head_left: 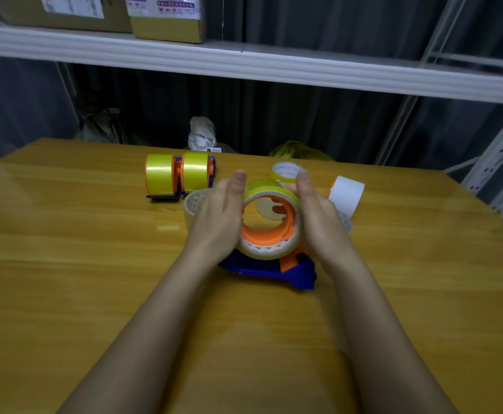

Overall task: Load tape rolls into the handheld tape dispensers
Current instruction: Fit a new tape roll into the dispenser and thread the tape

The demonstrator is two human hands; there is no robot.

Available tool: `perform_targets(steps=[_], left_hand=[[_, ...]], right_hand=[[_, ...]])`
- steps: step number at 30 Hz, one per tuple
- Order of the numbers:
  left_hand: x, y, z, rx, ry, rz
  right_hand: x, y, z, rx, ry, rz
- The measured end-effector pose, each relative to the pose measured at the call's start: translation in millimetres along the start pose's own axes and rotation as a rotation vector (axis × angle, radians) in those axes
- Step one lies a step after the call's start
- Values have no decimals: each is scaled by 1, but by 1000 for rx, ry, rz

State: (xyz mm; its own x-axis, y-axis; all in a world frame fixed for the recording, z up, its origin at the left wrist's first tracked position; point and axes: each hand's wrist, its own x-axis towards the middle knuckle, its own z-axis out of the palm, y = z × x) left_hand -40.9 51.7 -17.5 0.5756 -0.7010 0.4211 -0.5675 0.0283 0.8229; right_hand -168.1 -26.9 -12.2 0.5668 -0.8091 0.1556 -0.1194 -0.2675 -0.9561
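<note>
Wooden table [65,264] fills the lower view; a white shelf [274,67] runs across the top with cardboard boxes [166,19] at 11 o'clock.

Both forearms reach in from 6 o'clock toward table centre. Left hand [219,213] lies against the left side of a yellow tape roll [269,219], thumb pointing up and away, palm pressed to the roll's edge. Right hand [313,210] flanks the right side likewise, thumb up. The other fingers of both hands are hidden behind the roll, so whether they curl round it cannot be told; the roll sits clamped between the two palms.

That roll stands on edge, its open core facing the camera, seated over the orange hub [269,231] of a blue dispenser [274,270] resting on the table just below the hands at 6 o'clock from the roll.

At 10 o'clock from the hands, two loaded dispensers [178,174] stand side by side, each carrying a yellow roll. A clear roll [193,201] lies partly behind the left hand. At 3 o'clock, a white roll [346,195] stands on edge. At 1 o'clock, a small yellow roll [286,171] lies just beyond the right thumb.

Behind the table's far edge, a crumpled white bag [202,132] at 12 o'clock.
</note>
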Motion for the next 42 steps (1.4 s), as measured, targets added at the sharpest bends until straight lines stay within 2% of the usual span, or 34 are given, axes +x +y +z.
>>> perform_targets(steps=[3, 5, 7, 13, 17, 20, 24, 28, 31, 34, 36, 38, 42], left_hand=[[-3, 3, 5, -10, -42, 27], [-1, 0, 8, -35, -89, 28], [-2, 4, 9, -47, -109, -8], [0, 3, 11, -41, 8, -62], [-4, 2, 12, -111, 73, -10], [-4, 3, 12, -70, 112, 37], [-3, 2, 10, -87, 106, 48], [2, -2, 9, -183, 135, -125], [5, -7, 7, -246, 142, -248], [5, -8, 8, -271, 156, -294], [5, -9, 10, -387, 164, -349], [6, -10, 10, -510, 121, -434], [8, -12, 2, -563, -60, -490]], right_hand=[[-1, -4, 7, -18, 269, 54], [-3, -6, 8, -68, 347, 19], [-3, -4, 9, -134, 371, -48], [-1, 0, 24, -180, 384, -185], [-1, 2, 29, -151, 400, -229], [-3, 2, 27, -147, 396, -257], [0, 4, 23, -58, 313, -203], [4, 7, 16, 36, 214, -112], [5, 10, 6, -21, 159, -168], [2, 9, -5, -102, -46, -143], [1, 10, -8, -185, -168, -99], [2, 11, -9, -221, -204, -86], [3, 10, -15, -148, -204, -80]])
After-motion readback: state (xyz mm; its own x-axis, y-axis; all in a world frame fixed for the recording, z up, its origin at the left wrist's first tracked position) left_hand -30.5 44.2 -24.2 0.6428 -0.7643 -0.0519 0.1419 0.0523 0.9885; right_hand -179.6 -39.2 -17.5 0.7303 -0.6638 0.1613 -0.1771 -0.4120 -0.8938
